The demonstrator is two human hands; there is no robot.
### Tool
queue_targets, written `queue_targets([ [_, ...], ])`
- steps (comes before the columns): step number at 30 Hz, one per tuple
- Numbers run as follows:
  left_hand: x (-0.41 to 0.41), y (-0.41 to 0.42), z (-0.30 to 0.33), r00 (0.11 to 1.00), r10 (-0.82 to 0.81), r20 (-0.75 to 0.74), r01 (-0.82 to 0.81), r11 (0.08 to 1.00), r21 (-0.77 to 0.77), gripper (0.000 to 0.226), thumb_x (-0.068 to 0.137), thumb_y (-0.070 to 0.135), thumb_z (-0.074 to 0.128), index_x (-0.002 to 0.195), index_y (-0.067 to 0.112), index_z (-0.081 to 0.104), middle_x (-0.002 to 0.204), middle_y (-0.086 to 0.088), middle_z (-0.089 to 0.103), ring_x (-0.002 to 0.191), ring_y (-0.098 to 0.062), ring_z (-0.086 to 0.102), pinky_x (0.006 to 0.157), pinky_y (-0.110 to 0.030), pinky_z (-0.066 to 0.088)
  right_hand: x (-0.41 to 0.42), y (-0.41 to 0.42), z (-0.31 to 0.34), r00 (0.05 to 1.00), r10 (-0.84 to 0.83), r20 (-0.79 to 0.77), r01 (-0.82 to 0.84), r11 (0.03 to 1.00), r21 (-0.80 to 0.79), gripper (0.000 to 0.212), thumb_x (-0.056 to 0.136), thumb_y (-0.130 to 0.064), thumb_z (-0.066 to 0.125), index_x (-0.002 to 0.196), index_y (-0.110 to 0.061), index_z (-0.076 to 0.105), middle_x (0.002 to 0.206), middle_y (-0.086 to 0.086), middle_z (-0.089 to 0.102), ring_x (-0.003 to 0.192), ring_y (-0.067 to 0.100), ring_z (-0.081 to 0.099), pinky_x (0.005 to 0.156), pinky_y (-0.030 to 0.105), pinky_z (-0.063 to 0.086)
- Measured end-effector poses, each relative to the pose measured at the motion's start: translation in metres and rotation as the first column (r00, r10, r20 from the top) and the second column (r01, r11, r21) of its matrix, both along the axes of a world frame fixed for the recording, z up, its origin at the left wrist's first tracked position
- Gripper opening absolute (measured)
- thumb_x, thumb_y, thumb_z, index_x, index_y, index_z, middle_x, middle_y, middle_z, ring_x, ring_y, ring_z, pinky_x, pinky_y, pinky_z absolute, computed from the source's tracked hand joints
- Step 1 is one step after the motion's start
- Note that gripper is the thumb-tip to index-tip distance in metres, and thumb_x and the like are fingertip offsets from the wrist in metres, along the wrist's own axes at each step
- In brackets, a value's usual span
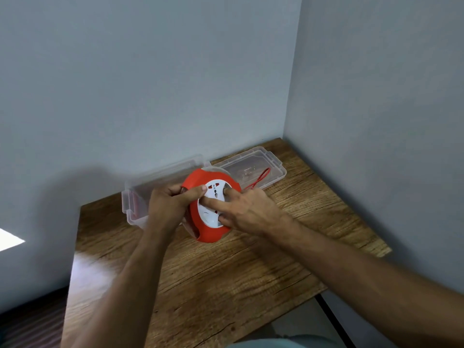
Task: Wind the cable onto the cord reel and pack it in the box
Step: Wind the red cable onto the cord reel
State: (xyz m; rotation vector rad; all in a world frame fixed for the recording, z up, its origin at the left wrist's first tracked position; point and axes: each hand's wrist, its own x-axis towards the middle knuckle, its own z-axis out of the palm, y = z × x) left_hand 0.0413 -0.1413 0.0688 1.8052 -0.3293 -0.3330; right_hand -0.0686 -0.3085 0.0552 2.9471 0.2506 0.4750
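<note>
Left of the red cord reel (208,209), a clear box (136,197), contents unclear; right of it, a clear lid (273,169) under a red cable (259,178) loop. Left hand (168,204) clamped around the reel's rim above the wooden table (226,285). Right hand (248,209) spread, fingertips (222,218) pressing its white face, gripping nothing.

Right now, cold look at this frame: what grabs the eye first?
The red cord reel with its white socket face, held up over the middle of the wooden table: left hand grips its rim, right hand has fingers pressed into the white disc. Behind it, by the wall, sits the clear plastic box, its lid lying to the right with a loop of red cable across it.
</note>
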Motion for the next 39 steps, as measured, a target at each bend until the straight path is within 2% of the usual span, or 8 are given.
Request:
queue_targets([
  [5, -0.014, -0.004, -0.010, 0.994, 0.051, -0.096, -0.071, 0.973, -0.218, 0.008, 0.076, 0.019, 0.087, 0.076, 0.016, 0.080, 0.107, -0.024, 0.078, 0.093, -0.044, 0.077, 0.073, -0.054, 0.066, 0.001, 0.007, -0.008, 1.000, 0.003, 0.013, -0.003, 0.999, 0.038, 0.063, 0.098, -0.052, 0.047, 0.145, -0.038, 0.008, 0.120, 0.020, 0.061, 0.063, 0.034, 0.066, 0.047, 0.033, 0.046],
  [12, -0.026, -0.008, -0.010, 0.988, 0.049, -0.144, -0.095, 0.936, -0.338, 0.021, 0.076, 0.003, 0.083, 0.065, 0.021, 0.077, 0.110, -0.023, 0.068, 0.102, -0.043, 0.070, 0.079, -0.052, 0.063, -0.006, 0.019, -0.012, 0.968, -0.178, 0.179, 0.102, 0.924, 0.370, 0.065, 0.078, -0.062, 0.068, 0.122, -0.021, 0.042, 0.071, 0.005, 0.072, 0.053, 0.027, 0.067, 0.050, 0.027, 0.038],
  [16, -0.027, -0.016, -0.014, 0.979, 0.125, -0.158, -0.179, 0.900, -0.397, 0.025, 0.077, -0.002, 0.081, 0.061, 0.014, 0.070, 0.087, 0.002, 0.059, 0.093, -0.033, 0.064, 0.081, -0.048, 0.058, 0.003, 0.042, -0.002, 0.867, -0.421, -0.268, 0.404, 0.276, 0.872, 0.067, 0.077, -0.068, 0.064, 0.124, -0.026, 0.040, 0.103, 0.004, 0.070, 0.081, 0.023, 0.071, 0.066, 0.037, 0.060],
  [19, -0.026, -0.012, -0.012, 0.988, 0.111, -0.104, -0.139, 0.934, -0.330, 0.027, 0.079, 0.008, 0.084, 0.061, 0.027, 0.076, 0.095, -0.001, 0.066, 0.096, -0.037, 0.070, 0.077, -0.050, 0.063, 0.003, 0.047, 0.000, 0.860, -0.254, -0.443, 0.432, -0.103, 0.896, 0.063, 0.085, -0.062, 0.065, 0.126, -0.023, 0.039, 0.085, 0.007, 0.074, 0.050, 0.021, 0.070, 0.044, 0.033, 0.057],
  [21, -0.020, -0.005, -0.013, 0.974, 0.101, -0.202, -0.165, 0.930, -0.329, 0.017, 0.080, 0.013, 0.083, 0.068, 0.022, 0.077, 0.092, -0.010, 0.077, 0.082, -0.035, 0.076, 0.058, -0.039, 0.063, -0.001, 0.041, 0.004, 0.873, -0.252, -0.417, 0.451, 0.093, 0.887, 0.058, 0.089, -0.060, 0.062, 0.129, -0.021, 0.043, 0.082, 0.007, 0.075, 0.055, 0.023, 0.072, 0.048, 0.034, 0.058],
  [25, -0.010, 0.004, -0.006, 0.945, 0.046, -0.323, -0.139, 0.952, -0.273, 0.020, 0.080, 0.018, 0.080, 0.093, 0.002, 0.078, 0.095, -0.027, 0.079, 0.078, -0.045, 0.074, 0.071, -0.054, 0.061, -0.012, 0.014, 0.000, 0.987, -0.155, 0.040, 0.136, 0.942, 0.308, 0.049, 0.094, -0.050, 0.060, 0.131, -0.020, 0.050, 0.113, 0.009, 0.066, 0.078, 0.027, 0.071, 0.058, 0.034, 0.054],
  [31, -0.003, 0.008, 0.006, 0.932, -0.018, -0.362, -0.048, 0.984, -0.172, 0.041, 0.080, 0.018, 0.080, 0.113, -0.006, 0.074, 0.112, -0.036, 0.074, 0.100, -0.058, 0.072, 0.077, -0.061, 0.061, -0.013, -0.014, -0.004, 0.931, 0.360, -0.060, -0.364, 0.926, -0.097, 0.043, 0.097, -0.032, 0.056, 0.140, -0.030, 0.054, 0.137, 0.025, 0.051, 0.081, 0.035, 0.068, 0.048, 0.035, 0.053],
  [39, -0.004, 0.007, 0.001, 0.929, 0.027, -0.370, -0.080, 0.988, -0.130, 0.029, 0.077, 0.022, 0.085, 0.100, 0.005, 0.080, 0.097, -0.022, 0.082, 0.084, -0.044, 0.079, 0.061, -0.045, 0.064, -0.002, 0.000, -0.009, 0.991, 0.081, -0.108, -0.086, 0.996, -0.039, 0.065, 0.098, -0.057, 0.044, 0.152, -0.037, 0.014, 0.134, 0.017, 0.047, 0.072, 0.027, 0.066, 0.046, 0.030, 0.049],
])
